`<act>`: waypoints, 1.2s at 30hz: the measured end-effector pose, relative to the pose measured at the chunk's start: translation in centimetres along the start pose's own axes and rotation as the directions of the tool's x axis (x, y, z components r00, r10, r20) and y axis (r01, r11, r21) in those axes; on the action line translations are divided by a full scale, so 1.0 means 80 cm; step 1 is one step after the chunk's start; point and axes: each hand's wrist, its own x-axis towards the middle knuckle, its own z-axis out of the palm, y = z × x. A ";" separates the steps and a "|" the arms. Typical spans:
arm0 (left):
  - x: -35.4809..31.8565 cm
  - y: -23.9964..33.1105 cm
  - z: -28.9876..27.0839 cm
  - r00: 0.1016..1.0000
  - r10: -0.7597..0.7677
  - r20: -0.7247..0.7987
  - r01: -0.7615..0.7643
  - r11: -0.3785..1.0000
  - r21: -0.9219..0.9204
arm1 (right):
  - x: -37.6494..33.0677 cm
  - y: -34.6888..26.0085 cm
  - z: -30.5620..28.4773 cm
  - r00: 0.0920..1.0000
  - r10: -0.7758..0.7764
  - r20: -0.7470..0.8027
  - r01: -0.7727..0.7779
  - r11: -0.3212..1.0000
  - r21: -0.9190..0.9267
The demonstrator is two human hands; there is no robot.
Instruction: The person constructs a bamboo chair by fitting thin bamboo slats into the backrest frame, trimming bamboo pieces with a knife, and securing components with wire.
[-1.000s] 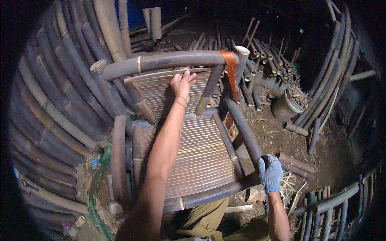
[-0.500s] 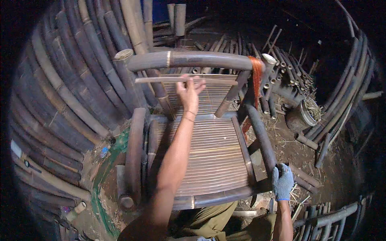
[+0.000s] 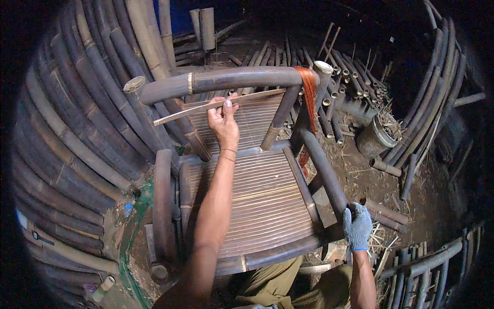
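Observation:
A dark bamboo chair (image 3: 236, 260) stands before me, with a slatted seat (image 3: 257, 206) and a slatted backrest under a thick bamboo top rail (image 3: 231, 80). My bare left hand (image 3: 224, 116) reaches over the seat and pinches a thin flat bamboo strip (image 3: 180, 114) near its middle. The strip slants across the upper backrest, its left end lower and nearer me. My right hand (image 3: 357, 226), in a grey knit glove, grips the front end of the right armrest (image 3: 324, 172); some of its fingers are hidden.
Orange strands (image 3: 309, 98) hang from the top rail's right end. Bamboo poles (image 3: 77, 108) lean along the left. Cut bamboo pieces (image 3: 355, 77) lie stacked behind. A bucket (image 3: 378, 135) of scraps stands at right. Green netting (image 3: 135, 242) lies left; a bamboo frame (image 3: 424, 278) is at lower right.
The bamboo strip has tilted in my left hand, its left end coming down and its right end rising. My gloved hand stays at the armrest. The whole view has shifted slightly.

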 end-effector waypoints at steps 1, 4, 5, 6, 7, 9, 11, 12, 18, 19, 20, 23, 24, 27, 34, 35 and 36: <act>0.000 -0.001 -0.001 1.000 0.021 0.016 -0.021 1.000 0.008 | 0.000 -0.001 -0.001 1.000 0.001 0.001 -0.001 1.000 0.005; 0.001 0.000 -0.002 0.995 0.076 0.072 -0.077 0.997 0.021 | 0.002 -0.007 -0.006 1.000 0.019 0.025 -0.019 1.000 -0.004; 0.000 0.000 -0.002 0.994 0.090 0.063 -0.091 0.996 0.021 | 0.001 -0.008 -0.005 0.999 0.019 0.025 -0.019 1.000 0.004; -0.001 -0.001 0.000 0.993 0.102 0.051 -0.103 0.995 0.018 | 0.001 -0.008 -0.006 1.000 0.019 0.026 -0.019 1.000 0.007; -0.003 -0.001 0.002 0.993 0.114 0.039 -0.115 0.993 0.016 | 0.001 -0.007 -0.006 0.999 0.018 0.026 -0.018 1.000 0.011; -0.004 -0.001 0.003 0.993 0.112 0.044 -0.114 0.993 0.038 | 0.001 -0.004 -0.003 1.000 -0.001 0.007 0.001 1.000 0.003; -0.006 -0.001 0.003 0.994 0.099 0.051 -0.102 0.994 0.043 | 0.001 -0.003 -0.003 1.000 -0.002 0.003 0.002 1.000 -0.001; -0.006 0.000 0.004 0.994 0.093 0.061 -0.096 0.995 0.037 | 0.000 -0.003 -0.004 1.000 0.007 0.004 -0.007 1.000 0.006; 0.020 -0.024 -0.005 0.985 -0.162 0.060 0.167 0.982 -0.084 | 0.003 -0.005 -0.001 1.000 -0.017 0.003 0.017 1.000 -0.007; 0.029 -0.036 -0.016 0.965 -0.253 0.063 0.259 0.959 -0.114 | 0.004 -0.006 0.000 0.999 -0.035 -0.002 0.035 0.999 -0.007; 0.030 -0.051 -0.017 0.948 -0.317 0.016 0.316 0.939 -0.133 | 0.008 -0.011 -0.001 0.998 -0.045 0.040 0.046 0.999 -0.013; 0.037 -0.061 -0.022 0.896 -0.440 0.066 0.443 0.871 -0.211 | 0.006 -0.003 -0.004 0.995 -0.068 0.068 0.066 0.997 0.024; 0.031 -0.061 -0.017 0.880 -0.474 0.031 0.462 0.839 -0.288 | 0.005 -0.002 -0.004 0.996 -0.074 0.050 0.074 0.997 -0.004; 0.027 -0.026 0.000 0.833 -0.545 -0.094 0.455 0.772 -0.444 | 0.001 -0.002 -0.009 0.996 -0.078 0.037 0.078 0.997 0.004; 0.036 -0.022 -0.030 0.920 -0.322 -0.222 0.278 0.938 -0.208 | 0.001 -0.005 -0.005 0.993 -0.115 0.009 0.115 0.992 0.057; 0.036 -0.023 -0.023 0.927 -0.261 -0.270 0.234 0.964 -0.129 | 0.000 -0.005 -0.005 0.994 -0.105 0.012 0.104 0.992 0.070; 0.035 -0.022 -0.015 0.928 -0.196 -0.316 0.190 0.981 -0.050 | 0.001 -0.003 -0.005 0.993 -0.116 -0.006 0.116 0.991 0.066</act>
